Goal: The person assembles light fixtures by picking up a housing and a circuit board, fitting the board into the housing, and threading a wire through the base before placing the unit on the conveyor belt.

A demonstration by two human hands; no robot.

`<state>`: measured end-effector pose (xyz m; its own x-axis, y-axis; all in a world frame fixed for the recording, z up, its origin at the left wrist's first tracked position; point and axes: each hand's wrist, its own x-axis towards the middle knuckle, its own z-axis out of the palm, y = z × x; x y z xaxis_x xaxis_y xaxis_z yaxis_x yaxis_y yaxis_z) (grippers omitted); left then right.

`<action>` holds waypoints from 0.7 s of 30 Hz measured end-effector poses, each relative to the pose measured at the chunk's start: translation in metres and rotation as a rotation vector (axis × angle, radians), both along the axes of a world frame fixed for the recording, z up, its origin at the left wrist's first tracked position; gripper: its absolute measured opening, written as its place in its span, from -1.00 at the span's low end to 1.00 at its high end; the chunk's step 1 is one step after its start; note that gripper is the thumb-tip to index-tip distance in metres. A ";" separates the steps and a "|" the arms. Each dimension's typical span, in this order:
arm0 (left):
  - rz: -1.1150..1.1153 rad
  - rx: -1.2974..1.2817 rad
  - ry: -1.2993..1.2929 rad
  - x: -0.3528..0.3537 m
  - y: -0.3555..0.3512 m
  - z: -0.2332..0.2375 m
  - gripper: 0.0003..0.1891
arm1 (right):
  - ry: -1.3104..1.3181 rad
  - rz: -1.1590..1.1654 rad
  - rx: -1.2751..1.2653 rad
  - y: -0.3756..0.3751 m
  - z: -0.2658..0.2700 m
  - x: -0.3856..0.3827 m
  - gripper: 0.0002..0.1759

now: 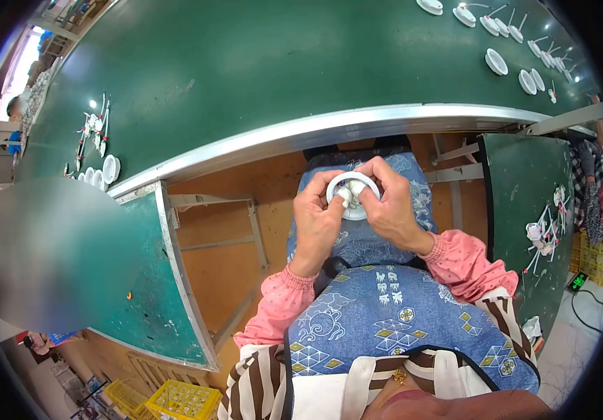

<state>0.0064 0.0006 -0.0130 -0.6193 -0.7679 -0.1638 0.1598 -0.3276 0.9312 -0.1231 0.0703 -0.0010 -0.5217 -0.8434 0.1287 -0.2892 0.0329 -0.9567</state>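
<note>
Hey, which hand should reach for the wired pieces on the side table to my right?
Probably your right hand: it's nearer the wired pieces, on that side. Your left hand could hold the white ring both hands now grip.

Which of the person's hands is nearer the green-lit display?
The right. The right hand is left of the display, across the side table; the left hand lies farther left.

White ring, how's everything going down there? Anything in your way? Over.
Left hand, right hand: both gripping white ring, thumbs over its middle. Ring held above blue apron; details inside too small to tell. Nothing visible in the way.
</note>
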 end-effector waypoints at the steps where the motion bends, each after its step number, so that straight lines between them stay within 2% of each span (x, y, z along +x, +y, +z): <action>1: -0.011 -0.036 -0.027 -0.001 -0.003 -0.002 -0.71 | -0.042 -0.015 -0.013 0.000 -0.002 0.000 -0.86; 3: -0.037 -0.096 -0.090 -0.001 -0.005 -0.002 -0.71 | -0.136 -0.047 -0.028 0.003 -0.004 0.004 -0.88; 4: -0.054 -0.214 -0.134 0.000 -0.007 -0.001 -0.69 | -0.137 -0.053 -0.034 0.003 -0.004 0.003 -0.88; 10: -0.009 -0.308 -0.260 0.001 -0.001 0.007 -0.65 | -0.165 -0.044 -0.001 0.003 -0.003 -0.001 -0.87; 13: 0.037 -0.401 -0.320 0.000 -0.001 0.009 -0.67 | -0.124 -0.013 0.017 0.002 0.001 -0.001 -0.85; 17: 0.159 -0.679 -0.346 -0.005 -0.001 0.012 -0.73 | 0.097 0.065 -0.002 0.000 0.010 -0.007 -0.78; 21: 0.197 -0.677 -0.314 -0.007 0.001 0.017 -0.76 | 0.090 0.128 0.069 0.000 0.013 -0.012 -0.87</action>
<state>-0.0008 0.0012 0.0042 -0.4631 -0.8545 0.2355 -0.1485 0.3367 0.9298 -0.1351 0.0706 0.0117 -0.3985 -0.9106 0.1093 -0.3796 0.0553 -0.9235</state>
